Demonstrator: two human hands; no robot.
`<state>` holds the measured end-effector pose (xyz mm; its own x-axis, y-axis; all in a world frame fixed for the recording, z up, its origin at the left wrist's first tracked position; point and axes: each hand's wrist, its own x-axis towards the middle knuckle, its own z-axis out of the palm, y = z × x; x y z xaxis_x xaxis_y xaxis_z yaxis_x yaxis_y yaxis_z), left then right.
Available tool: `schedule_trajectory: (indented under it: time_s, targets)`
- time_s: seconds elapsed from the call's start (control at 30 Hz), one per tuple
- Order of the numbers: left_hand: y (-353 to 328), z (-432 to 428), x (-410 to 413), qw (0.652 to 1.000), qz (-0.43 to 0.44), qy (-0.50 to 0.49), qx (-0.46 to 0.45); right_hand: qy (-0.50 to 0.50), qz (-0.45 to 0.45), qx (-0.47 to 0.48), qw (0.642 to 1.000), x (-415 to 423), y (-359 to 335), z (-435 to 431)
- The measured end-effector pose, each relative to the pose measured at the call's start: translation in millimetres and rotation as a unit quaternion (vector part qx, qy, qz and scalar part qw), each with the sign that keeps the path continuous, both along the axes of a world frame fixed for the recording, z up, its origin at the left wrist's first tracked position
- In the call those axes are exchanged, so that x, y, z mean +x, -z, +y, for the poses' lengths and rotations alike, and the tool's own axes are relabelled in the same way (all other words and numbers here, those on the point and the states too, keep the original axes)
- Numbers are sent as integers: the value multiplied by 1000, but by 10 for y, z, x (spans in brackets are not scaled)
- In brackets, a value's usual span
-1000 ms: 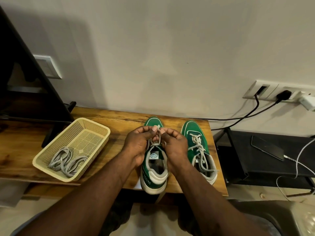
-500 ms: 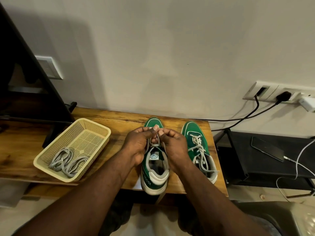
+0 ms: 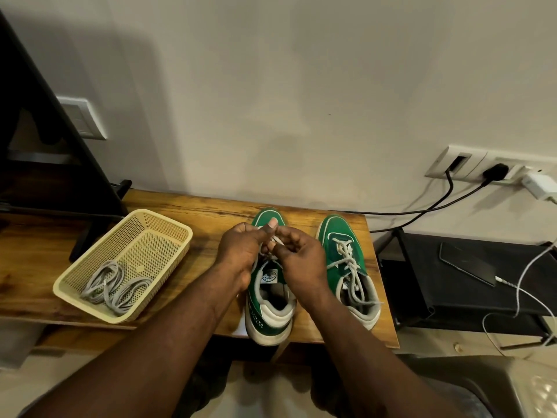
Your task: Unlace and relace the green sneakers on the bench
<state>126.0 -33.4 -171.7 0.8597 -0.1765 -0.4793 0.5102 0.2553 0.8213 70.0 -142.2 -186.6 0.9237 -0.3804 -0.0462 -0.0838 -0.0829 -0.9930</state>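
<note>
While both hands sit over one green sneaker (image 3: 271, 309), I log: left hand (image 3: 241, 254) curled, thumb and fingers pinching grey lace (image 3: 275, 241); right hand (image 3: 298, 260) curled, pinching same lace. Sneaker heel at bench (image 3: 196, 212) front edge. Second sneaker (image 3: 346, 257) laced, by right edge. Basket (image 3: 168, 227) holding loose laces (image 3: 114, 285) near front edge.

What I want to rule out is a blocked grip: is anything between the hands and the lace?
Nothing visible. The left hand and right hand both pinch the grey lace over the sneaker; the basket and the other sneaker lie off to either side.
</note>
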Motion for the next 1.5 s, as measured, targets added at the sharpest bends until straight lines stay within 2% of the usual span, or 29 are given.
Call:
schedule_trajectory:
  time_s: [0.07, 0.13, 0.17, 0.23, 0.3, 0.33, 0.43, 0.5, 0.6, 0.67, 0.73, 0.77, 0.83, 0.93, 1.03, 1.13, 1.23, 1.3, 1.37, 1.5]
  targets:
    - [-21, 21, 13, 997, -52, 35, 53, 12, 8, -34, 999, 6, 0, -9]
    - [-23, 75, 58, 977, -138, 80, 144, 22, 31, -91, 995, 16, -47, -27]
    - [-20, 107, 86, 952, -194, 107, 209, 17, 44, -128, 991, 25, -66, -34]
    - [-18, 162, 118, 875, -298, 150, 350, -9, 65, -227, 972, 36, -101, -25]
    - [-36, 172, 118, 805, -375, 159, 432, -28, 83, -328, 941, 59, -117, -7]
    - [-50, 168, 118, 789, -392, 161, 445, -39, 92, -361, 927, 72, -129, -5]
    - [-53, 127, 115, 776, -387, 172, 468, -63, 114, -424, 896, 89, -176, -47]
    - [-56, 90, 95, 780, -379, 159, 472, -49, 105, -455, 883, 77, -211, -90]
    - [-83, 46, 122, 813, -343, 124, 453, -12, 77, -477, 876, 46, -266, -143]
    - [-96, 31, 168, 869, -252, 119, 409, -26, 42, -471, 881, 20, -293, -155]
    - [-108, 38, 189, 938, -134, 112, 301, -54, 9, -479, 876, -18, -299, -132]
    - [-122, 47, 184, 958, -84, 108, 253, -58, -1, -488, 871, -36, -299, -115]
    - [-140, 80, 180, 974, -26, 105, 199, -61, -18, -488, 871, -53, -274, -101]
    - [-167, 119, 184, 979, 13, 106, 172, -77, -29, -462, 883, -58, -260, -93]
    - [-165, 121, 192, 975, 21, 125, 181, -65, -21, -478, 876, -52, -237, -79]
    - [-137, 106, 205, 974, 30, 127, 187, -60, -4, -452, 890, -18, -216, -95]
    - [-81, 97, 248, 976, 57, 103, 183, -103, 18, -405, 908, -23, -253, -152]
    - [0, 99, 311, 973, 42, 81, 210, -146, 40, -374, 915, -103, -347, -204]
    - [88, 96, 388, 963, -5, 61, 262, -186, 64, -384, 902, -219, -450, -285]
    - [176, 36, 433, 921, -84, 94, 369, -279, 132, -442, 842, -392, -528, -362]
